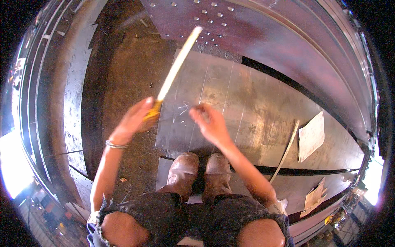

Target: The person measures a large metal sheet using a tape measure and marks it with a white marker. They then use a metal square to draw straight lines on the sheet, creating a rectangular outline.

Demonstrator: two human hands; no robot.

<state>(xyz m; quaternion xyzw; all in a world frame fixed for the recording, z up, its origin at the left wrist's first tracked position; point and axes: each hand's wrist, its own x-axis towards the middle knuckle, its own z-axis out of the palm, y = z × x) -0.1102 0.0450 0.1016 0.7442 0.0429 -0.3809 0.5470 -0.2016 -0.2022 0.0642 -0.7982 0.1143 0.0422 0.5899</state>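
My left hand (138, 117) is closed round a yellow tape measure (153, 112). Its pale blade (181, 61) sticks out stiffly, slanting away to the upper right and ending near a plate with holes. My right hand (209, 123) hovers over or rests on a grey steel plate (255, 123), just right of some white chalk marks (183, 108). Its fingers are curled together, slightly blurred, and whatever they may hold is hidden. Several thin straight lines cross the plate's surface.
Brown boots (184, 168) stand at the plate's near edge. Farther off is a reddish steel plate (255, 24) with several holes. A thin strip (284, 150) and a pale sheet (311, 136) lie at the right. Brown ground (131, 74) and long steel beams (76, 94) lie left.
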